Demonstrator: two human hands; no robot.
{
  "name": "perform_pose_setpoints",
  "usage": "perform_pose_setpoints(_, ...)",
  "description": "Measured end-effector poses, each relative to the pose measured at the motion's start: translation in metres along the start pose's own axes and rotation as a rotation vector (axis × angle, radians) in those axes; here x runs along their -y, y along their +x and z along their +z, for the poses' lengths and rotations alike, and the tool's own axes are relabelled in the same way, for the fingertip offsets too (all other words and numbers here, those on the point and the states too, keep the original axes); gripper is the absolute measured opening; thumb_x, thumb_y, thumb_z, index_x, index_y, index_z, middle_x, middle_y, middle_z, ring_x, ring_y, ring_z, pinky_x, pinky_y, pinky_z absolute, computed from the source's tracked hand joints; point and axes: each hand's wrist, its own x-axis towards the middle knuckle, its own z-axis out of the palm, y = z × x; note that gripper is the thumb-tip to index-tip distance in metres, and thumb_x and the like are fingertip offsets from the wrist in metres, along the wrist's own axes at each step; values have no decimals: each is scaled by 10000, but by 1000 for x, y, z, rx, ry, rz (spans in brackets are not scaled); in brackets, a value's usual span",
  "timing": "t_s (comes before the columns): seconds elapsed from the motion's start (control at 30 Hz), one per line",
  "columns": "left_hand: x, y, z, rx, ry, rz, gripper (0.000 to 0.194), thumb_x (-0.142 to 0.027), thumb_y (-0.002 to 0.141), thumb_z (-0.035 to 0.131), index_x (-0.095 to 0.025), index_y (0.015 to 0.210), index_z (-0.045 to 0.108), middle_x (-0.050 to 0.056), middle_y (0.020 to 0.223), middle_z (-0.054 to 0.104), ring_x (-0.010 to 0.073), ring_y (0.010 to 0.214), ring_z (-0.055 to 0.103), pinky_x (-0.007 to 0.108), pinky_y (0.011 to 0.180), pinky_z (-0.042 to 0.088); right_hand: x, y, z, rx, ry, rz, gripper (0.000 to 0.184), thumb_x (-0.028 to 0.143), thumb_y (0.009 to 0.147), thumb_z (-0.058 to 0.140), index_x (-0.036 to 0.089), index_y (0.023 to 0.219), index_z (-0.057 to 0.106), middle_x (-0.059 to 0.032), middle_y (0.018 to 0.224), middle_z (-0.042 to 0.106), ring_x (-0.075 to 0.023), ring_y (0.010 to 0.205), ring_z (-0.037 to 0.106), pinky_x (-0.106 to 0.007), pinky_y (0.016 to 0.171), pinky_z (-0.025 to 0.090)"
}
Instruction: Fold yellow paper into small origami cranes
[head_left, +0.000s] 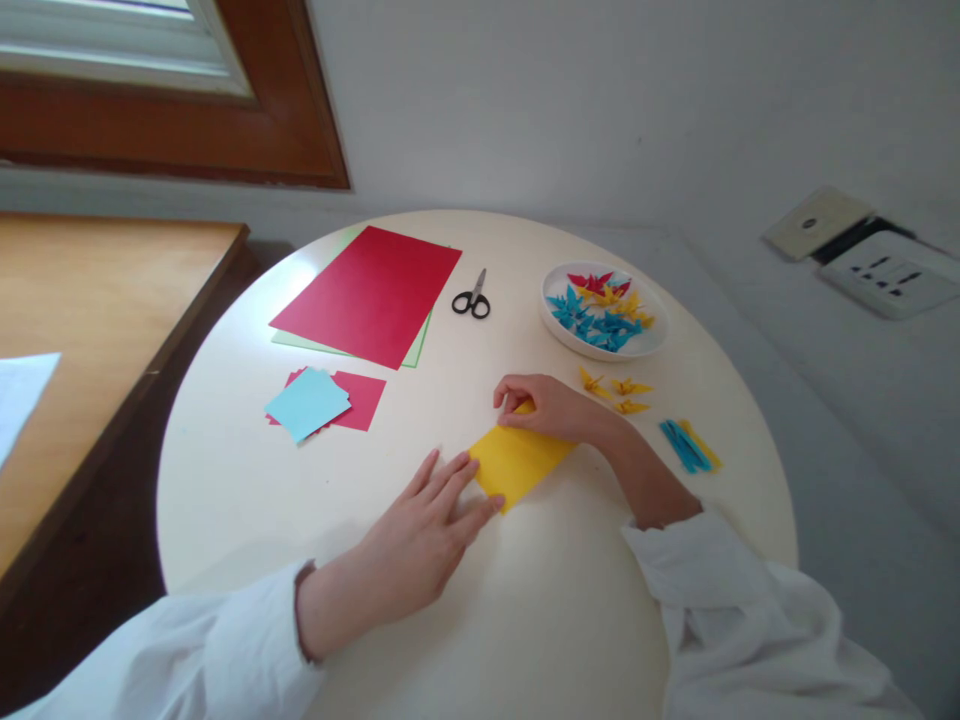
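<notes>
The L hand [409, 550] is open, w/ fingers apart, and lies on the near-left edge of the yellow paper [517, 462], prob. so that it does not slip; the R hand [559, 405] is narrow, its fingers bent at the far corner of this paper, perhaps to guide it, but whether it truly pinches the corner I cannot tell. The paper is flat on the white table [240, 500], in front of the person, betw. both hands. Just beyond the R hand are three yellow folded birds [628, 387], apart from the others, maybe to keep them countable, and to their right the blue strips [684, 446] w/ yellow strips [703, 445] beside. The round white dish [600, 353] holds many small folded pieces: red at the back, blue at front and left, yellow in the middle and right; its rim prob. keeps them together. Farther left are the scissors [471, 303], closed or nearly, then the red sheet [367, 300] over the green sheet [417, 345], and nearer, the light-blue squares [309, 402] on the pinkish-red pieces [364, 400], seemingly sorted by size
</notes>
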Motion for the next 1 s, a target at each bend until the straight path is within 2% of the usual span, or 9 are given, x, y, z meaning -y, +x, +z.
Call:
perform_pose_setpoints(0.3, 0, 0, 0, -12, -10, -8, 514, -181, 841, 453, -203, 1344, 350, 167, 1335, 418, 294, 1346, 215, 516, 1079, 178, -1, 0, -3, 33, -5, 9, 123, 183, 686, 565, 175, 808, 582, 0, 717, 661, -137, 671, 603, -229, 603, 417)
perform_pose_setpoints(0.47, -1, 0, -1, -3, -23, -11, 510, -174, 833, 453, -201, 1335, 364, 169, 1339, 418, 300, 1346, 213, 535, 1072, 182, 0, 0, -2, 3, 1, 14, 112, 195, 687, 575, 176, 797, 582, 4, 706, 656, -136, 669, 599, -231, 606, 415)
perform_pose_setpoints(0.7, -1, 1, -6, 16, -33, -12, 532, -152, 829, 446, -213, 1347, 347, 169, 1373, 392, 281, 1372, 144, 529, 1069, 186, 5, 0, -2, -12, -29, 20, 108, 178, 681, 577, 176, 789, 580, 9, 694, 650, -129, 654, 587, -228, 605, 408)
perform_pose_setpoints(1.0, -1, 1, -9, 22, -18, 0, 531, -193, 842, 455, -246, 1356, 337, 186, 1424, 321, 272, 1374, 155, 517, 1067, 179, 10, -3, -2, -18, -125, 24, 92, 207, 719, 559, 184, 804, 588, -3, 740, 650, -133, 678, 582, -234, 618, 402)
